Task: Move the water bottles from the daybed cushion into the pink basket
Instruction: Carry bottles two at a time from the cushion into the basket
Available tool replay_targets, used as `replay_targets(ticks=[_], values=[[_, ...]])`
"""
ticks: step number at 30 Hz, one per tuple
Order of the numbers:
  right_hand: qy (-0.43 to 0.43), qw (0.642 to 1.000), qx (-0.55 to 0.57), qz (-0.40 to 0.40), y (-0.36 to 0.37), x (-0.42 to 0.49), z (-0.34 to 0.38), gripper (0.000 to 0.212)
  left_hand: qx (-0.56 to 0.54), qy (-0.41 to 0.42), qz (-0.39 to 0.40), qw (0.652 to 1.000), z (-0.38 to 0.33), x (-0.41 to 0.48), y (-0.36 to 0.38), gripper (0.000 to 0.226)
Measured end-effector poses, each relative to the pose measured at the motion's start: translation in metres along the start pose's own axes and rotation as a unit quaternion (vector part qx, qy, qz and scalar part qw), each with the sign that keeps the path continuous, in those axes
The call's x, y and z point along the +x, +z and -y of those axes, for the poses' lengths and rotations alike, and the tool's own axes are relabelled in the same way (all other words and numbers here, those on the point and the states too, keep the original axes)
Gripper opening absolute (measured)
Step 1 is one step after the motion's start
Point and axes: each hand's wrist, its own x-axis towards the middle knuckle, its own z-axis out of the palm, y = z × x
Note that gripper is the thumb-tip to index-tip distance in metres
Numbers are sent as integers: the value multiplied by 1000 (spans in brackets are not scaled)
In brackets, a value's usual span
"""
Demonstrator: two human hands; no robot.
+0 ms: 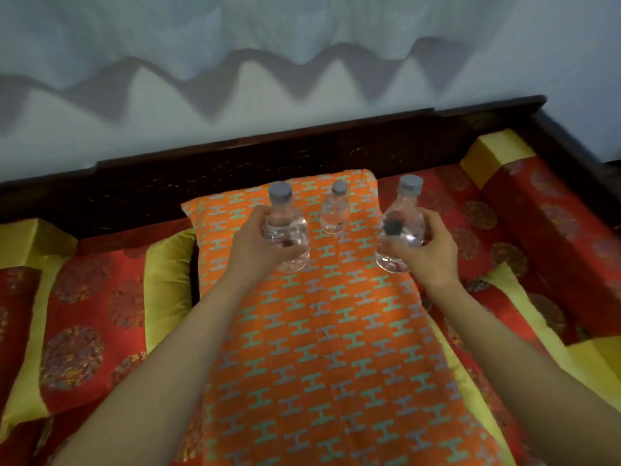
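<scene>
In the middle of the frame, above the orange patterned cushion [322, 348], each hand holds one clear water bottle. The left hand [255, 243] wraps its fingers around the body of the left bottle [285, 227], which is upright. The right hand [433, 253] grips the right bottle [401, 227], whose top leans a little to the right. A third bottle [334, 211] stands upright on the cushion between them, toward the upper centre, and no hand touches it. The step in hand seems to be the pick-up of the first two bottles. The pink basket is not in view, so the next move probably calls for turning to find it, carrying both bottles there, then coming back for the third.
</scene>
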Motion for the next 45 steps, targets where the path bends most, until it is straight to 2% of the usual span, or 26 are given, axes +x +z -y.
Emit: replay_targets(ticks=[7, 11, 14, 21, 29, 37, 45], values=[[-16, 993, 5, -114, -108, -21, 18, 49, 9, 103, 34, 994, -83, -5, 45, 58], [-10, 986, 10, -164, -178, -47, 1, 49, 5, 134, 85, 987, -128, -20, 97, 60], [4, 979, 12, -204, -236, -72, -19, 46, 17, 156, 117, 981, -162, -40, 143, 54], [41, 964, -16, -262, -387, -136, -78, 52, 16, 146, 182, 972, -226, -103, 259, 64], [92, 944, 1, -318, -578, -209, -152, 59, -6, 163, 242, 956, -312, -198, 430, 65], [128, 926, 40, -354, -683, -231, -224, 65, 4, 181, 283, 942, -381, -229, 550, 67], [166, 909, 30, -382, -773, -203, -300, 60, 13, 180, 324, 929, -426, -221, 688, 66]])
